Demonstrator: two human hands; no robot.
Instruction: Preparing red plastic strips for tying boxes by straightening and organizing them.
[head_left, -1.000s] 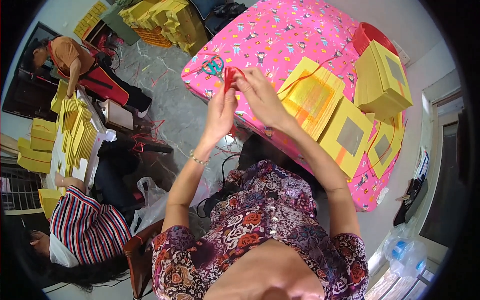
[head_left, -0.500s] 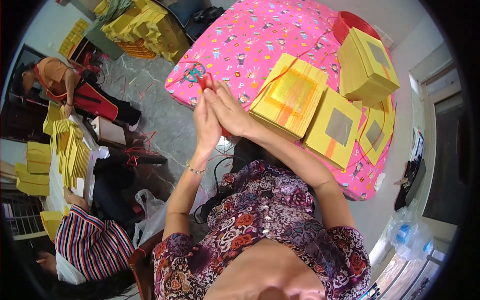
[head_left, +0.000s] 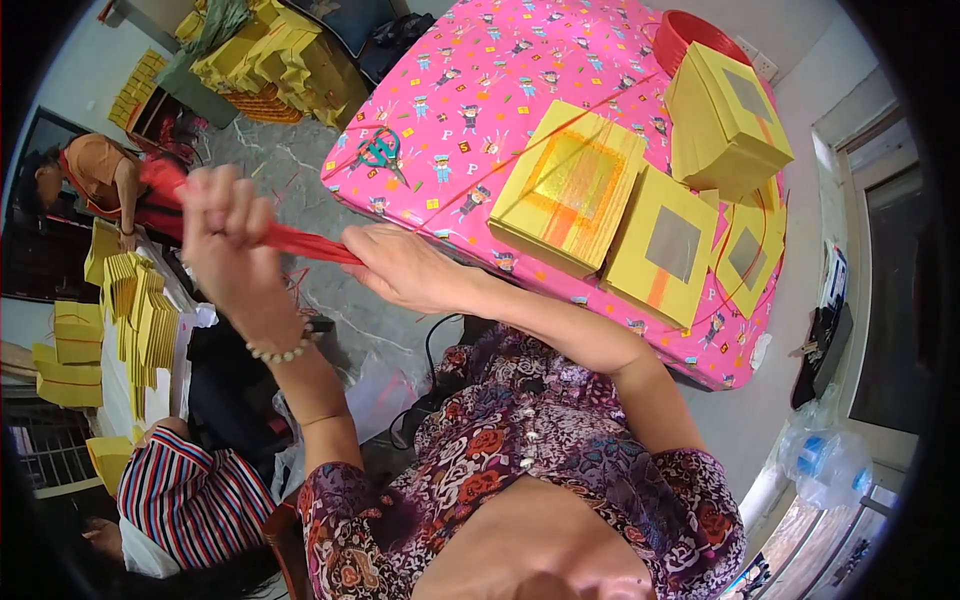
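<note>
Biggest thing first: we see a table with a pink patterned cloth, far side of us. On it sit yellow paper stacks: one with a gold square and red string over it, just beside it a stack with a silver square, a taller stack near a red basket. Scissors lie near the cloth's left edge. Other people work at the left with more yellow stacks.

Our thing is the red strip bundle, held in the air in front of the table's near edge, stretched between both hands. Left hand is raised and closed in a fist on one end. Right hand is closed around the other end, fingers curled; how tight we cannot tell.

Risks, as we judge them:
- The pull looks taut, so a strand could snap or slip from the fist.
- Loose strands could tangle.
- A slipping right hand could swing into the gold-square stack near it and skew the sheets.
- The scissors are close to the edge; a snagged strand could drag them off.
</note>
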